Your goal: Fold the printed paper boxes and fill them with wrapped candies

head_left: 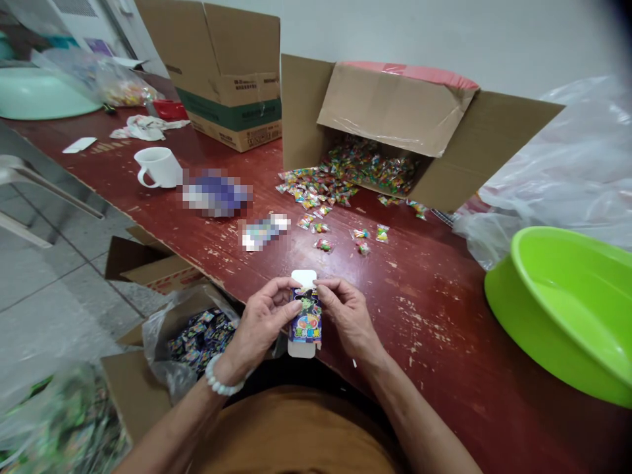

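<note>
Left hand (259, 322) and right hand (351, 319) pinch opposite sides of a small purple carton (307, 321) at the red surface's (434, 316) near edge, seemingly steadying it with end flaps free, while beyond, wrapped candies (320, 187) spill from a cardboard box (395, 105) facing the person, apparently for easy reach.

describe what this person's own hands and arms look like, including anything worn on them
The left hand and right hand are both ungloved. A bracelet of round, pale bluish-green beads circles the left wrist; no bracelet or watch shows on the right one. No sleeve shows on either forearm within the view.
</note>
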The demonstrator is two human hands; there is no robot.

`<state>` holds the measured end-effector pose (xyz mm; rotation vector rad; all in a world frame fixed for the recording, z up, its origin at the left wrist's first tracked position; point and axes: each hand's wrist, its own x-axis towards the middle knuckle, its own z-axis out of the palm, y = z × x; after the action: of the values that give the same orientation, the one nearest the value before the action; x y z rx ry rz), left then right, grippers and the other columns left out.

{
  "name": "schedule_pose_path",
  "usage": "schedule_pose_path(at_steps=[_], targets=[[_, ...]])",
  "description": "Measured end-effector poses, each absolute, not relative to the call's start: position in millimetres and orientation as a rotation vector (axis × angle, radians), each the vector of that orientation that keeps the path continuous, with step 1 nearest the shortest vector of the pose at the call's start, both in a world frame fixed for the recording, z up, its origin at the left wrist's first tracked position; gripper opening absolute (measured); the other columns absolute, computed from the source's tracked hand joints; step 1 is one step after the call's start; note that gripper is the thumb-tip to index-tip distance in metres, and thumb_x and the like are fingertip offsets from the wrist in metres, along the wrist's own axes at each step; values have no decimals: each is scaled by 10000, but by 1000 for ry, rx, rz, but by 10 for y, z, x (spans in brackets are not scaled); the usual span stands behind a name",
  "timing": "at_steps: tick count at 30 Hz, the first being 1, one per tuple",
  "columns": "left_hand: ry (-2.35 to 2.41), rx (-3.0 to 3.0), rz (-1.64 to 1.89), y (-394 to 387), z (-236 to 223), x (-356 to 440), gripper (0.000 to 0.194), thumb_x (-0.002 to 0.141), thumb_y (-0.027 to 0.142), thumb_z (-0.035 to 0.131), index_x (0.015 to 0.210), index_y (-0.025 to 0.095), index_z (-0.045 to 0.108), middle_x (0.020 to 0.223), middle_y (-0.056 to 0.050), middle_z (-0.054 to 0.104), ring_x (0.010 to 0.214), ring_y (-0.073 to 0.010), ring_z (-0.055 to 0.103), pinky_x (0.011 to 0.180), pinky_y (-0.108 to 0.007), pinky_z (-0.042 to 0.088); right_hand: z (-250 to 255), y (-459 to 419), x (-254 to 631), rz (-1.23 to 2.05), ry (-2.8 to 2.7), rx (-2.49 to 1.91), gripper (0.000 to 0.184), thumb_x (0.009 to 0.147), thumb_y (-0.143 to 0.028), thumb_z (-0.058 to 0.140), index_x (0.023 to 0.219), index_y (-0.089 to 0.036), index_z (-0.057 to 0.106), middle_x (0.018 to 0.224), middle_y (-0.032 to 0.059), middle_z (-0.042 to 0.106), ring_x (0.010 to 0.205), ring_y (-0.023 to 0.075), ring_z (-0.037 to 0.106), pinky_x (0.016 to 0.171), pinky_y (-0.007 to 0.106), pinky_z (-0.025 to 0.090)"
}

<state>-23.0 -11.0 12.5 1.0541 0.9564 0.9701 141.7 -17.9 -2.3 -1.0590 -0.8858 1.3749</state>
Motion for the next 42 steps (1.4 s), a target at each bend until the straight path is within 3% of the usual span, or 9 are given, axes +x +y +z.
schedule_pose_path(at_steps=[4, 8, 13, 21, 24, 30, 33, 37, 42], targets=[[916, 1120, 883, -94, 158, -245, 252, 821, 307, 723, 1023, 194, 622, 878, -18, 679, 782, -151, 629, 682, -241, 509, -8, -68, 1563, 1572, -842, -1070, 286, 676, -384, 852, 773, -171, 687, 755, 7, 687, 654, 129, 598, 679, 276, 489], [915, 1263, 862, -84, 149, -244, 193, 852, 292, 695, 1005, 199, 622, 952, -23, 682, 864, -154, 627, 762, -245, 499, 48, 4, 1619, 1504, -927, -1067, 433, 604, -325, 887, 972, -207, 691, 715, -36, 658, 642, 121, 604, 636, 243, 480], [833, 966, 932, -84, 72, -226, 583, 811, 293, 759, 1289, 291, 426, 928, 3, 690, 792, -145, 662, 710, -253, 535, 8, -30, 1594, 1297, -1162, -1111, 194, 774, -369, 769, 779, -186, 705, 754, 13, 688, 676, 137, 608, 662, 272, 482], [829, 709, 723, -160, 56, -126, 601, 894, 567, 580, 1378, 222, 497, 802, -56, 685, 548, -162, 648, 503, -273, 528, 43, -106, 1594, 1193, -1427, -1094, 206, 871, -402, 675, 796, -212, 698, 776, 22, 697, 699, 167, 645, 691, 313, 516], [876, 769, 767, -159, 51, -96, 616, 883, 597, 577, 1384, 241, 539, 773, -41, 683, 536, -141, 616, 489, -244, 500, 71, -78, 1551, 1418, -1220, -1113, 228, 807, -419, 736, 784, -201, 675, 684, -7, 688, 525, 127, 589, 553, 274, 498], [942, 924, 812, -112, 50, -93, 625, 897, 628, 524, 1392, 248, 568, 880, -58, 728, 668, -167, 632, 558, -250, 507, 109, 18, 1481, 1549, -974, -1087, 250, 650, -375, 841, 739, -177, 718, 754, 38, 737, 567, 153, 622, 518, 276, 511], [947, 996, 831, -89, 57, -125, 571, 898, 597, 549, 1348, 252, 614, 1110, -81, 724, 862, -207, 662, 674, -272, 535, 102, 32, 1492, 1510, -954, -1096, 247, 646, -377, 842, 703, -181, 703, 815, 40, 743, 622, 160, 634, 565, 284, 524], [957, 1038, 841, -84, 50, -157, 487, 898, 544, 587, 1279, 253, 669, 1270, -73, 671, 1061, -227, 635, 864, -285, 519, 107, -32, 1566, 1281, -1359, -1064, 150, 812, -348, 726, 760, -207, 724, 846, 35, 720, 782, 182, 649, 772, 333, 521], [918, 907, 826, -112, 34, -130, 492, 917, 548, 555, 1325, 278, 601, 1204, -75, 668, 896, -176, 667, 744, -263, 542, 138, -76, 1624, 1005, -1759, -999, 123, 908, -302, 621, 937, -252, 729, 966, 49, 703, 937, 208, 629, 924, 393, 463]])
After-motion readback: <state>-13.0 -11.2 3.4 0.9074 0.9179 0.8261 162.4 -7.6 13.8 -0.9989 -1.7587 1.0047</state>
